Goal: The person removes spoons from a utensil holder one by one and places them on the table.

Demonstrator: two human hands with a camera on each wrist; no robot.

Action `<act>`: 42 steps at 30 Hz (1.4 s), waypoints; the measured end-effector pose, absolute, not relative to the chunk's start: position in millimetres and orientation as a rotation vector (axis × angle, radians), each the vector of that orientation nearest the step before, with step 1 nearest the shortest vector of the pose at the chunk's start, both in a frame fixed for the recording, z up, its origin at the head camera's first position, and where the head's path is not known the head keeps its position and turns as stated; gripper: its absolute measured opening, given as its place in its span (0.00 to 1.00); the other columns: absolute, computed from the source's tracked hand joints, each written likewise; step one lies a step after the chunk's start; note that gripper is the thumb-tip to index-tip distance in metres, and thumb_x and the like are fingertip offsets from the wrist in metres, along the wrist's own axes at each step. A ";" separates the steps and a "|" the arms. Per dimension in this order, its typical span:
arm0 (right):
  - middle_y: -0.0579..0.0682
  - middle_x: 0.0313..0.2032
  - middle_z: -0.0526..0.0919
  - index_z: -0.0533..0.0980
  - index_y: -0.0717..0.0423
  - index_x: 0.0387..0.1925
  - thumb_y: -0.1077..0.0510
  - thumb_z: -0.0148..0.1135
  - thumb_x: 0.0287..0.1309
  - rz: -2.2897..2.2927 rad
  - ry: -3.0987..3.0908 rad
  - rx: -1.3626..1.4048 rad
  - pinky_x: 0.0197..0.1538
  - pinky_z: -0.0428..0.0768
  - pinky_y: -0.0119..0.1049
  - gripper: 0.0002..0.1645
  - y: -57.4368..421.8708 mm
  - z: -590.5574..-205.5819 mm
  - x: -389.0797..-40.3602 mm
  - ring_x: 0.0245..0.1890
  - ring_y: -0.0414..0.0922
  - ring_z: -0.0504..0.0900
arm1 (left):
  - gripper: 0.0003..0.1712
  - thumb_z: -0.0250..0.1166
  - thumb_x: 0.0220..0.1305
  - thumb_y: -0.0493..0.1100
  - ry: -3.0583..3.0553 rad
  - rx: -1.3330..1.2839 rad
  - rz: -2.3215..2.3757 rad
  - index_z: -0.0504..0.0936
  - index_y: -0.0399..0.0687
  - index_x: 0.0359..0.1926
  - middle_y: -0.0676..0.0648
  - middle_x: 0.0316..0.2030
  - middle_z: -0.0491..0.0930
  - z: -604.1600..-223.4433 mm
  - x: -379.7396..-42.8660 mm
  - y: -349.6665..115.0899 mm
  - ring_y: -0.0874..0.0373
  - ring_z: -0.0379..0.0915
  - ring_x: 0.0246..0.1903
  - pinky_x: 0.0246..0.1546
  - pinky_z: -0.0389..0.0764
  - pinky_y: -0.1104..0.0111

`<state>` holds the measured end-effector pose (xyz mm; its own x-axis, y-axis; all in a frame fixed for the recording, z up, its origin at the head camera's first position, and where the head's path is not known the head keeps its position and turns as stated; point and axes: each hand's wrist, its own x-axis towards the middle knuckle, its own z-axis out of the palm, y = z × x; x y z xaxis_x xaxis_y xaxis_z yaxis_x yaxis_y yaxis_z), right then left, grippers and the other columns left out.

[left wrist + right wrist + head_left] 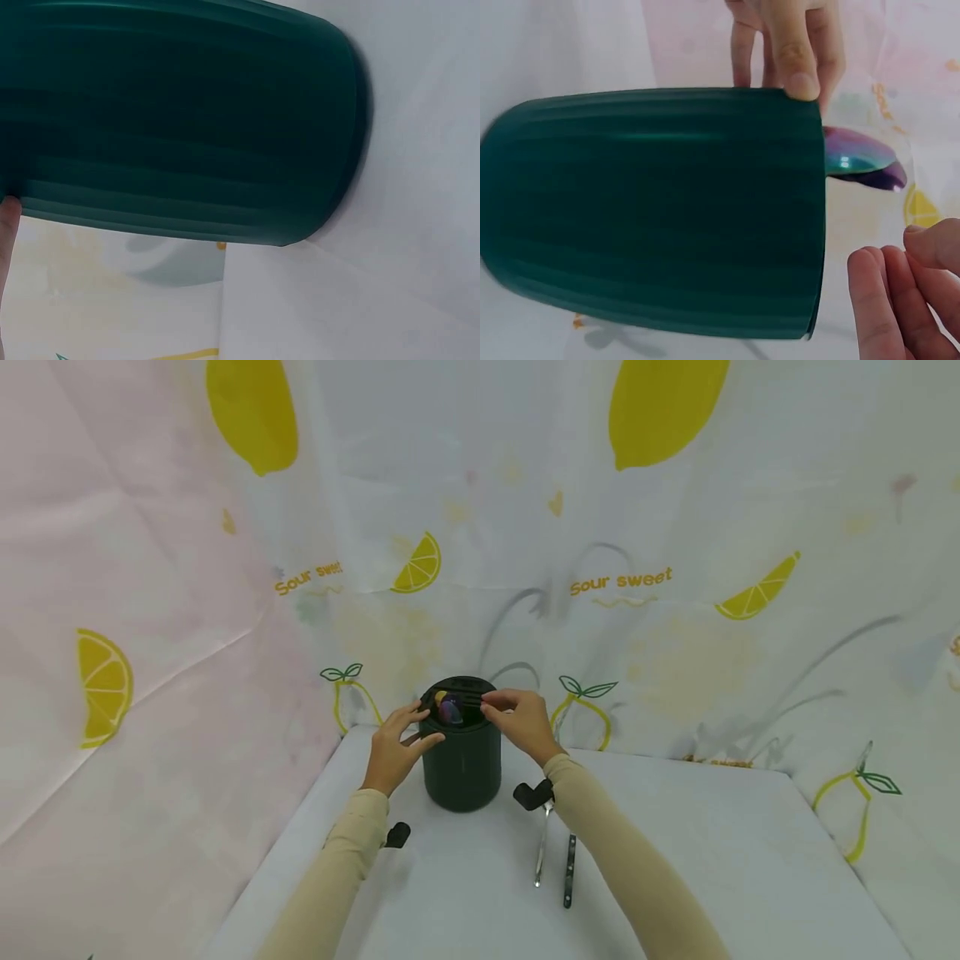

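Note:
A dark green, ribbed utensil holder stands upright on the white table. From its mouth rises the iridescent purple-and-teal head of a spoon. My left hand holds the holder at its left rim, thumb against the near wall and fingers farther round; one fingertip shows on the wall in the left wrist view. Over the right side of the rim is my right hand. In the right wrist view its fingers are loosely bent, with the thumb close to them, nothing visible between and apart from the holder.
On the table, beside my right forearm, lie a slim silver utensil and a black handle with rivets. A lemon-printed cloth hangs behind and at the left. Each wrist carries a black camera mount.

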<state>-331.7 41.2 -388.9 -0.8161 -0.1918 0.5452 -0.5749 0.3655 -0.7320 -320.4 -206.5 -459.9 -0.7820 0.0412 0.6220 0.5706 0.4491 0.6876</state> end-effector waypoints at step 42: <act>0.57 0.38 0.87 0.84 0.65 0.42 0.66 0.68 0.58 1.954 -2.177 0.634 0.41 0.87 0.34 0.10 6.8 -395.2 -340.0 0.33 0.47 0.87 | 0.29 0.76 0.52 0.47 -2.142 -0.516 -1.319 0.82 0.44 0.56 0.44 0.64 0.71 -456.6 -319.9 -204.7 0.48 0.67 0.63 0.47 0.83 0.54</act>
<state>-340.0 6.8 -395.2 -0.8998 -0.2103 0.3823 -0.4027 0.0631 -0.9131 -319.9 -204.7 -456.6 -0.7657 0.0294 0.6425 0.5870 0.4402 0.6795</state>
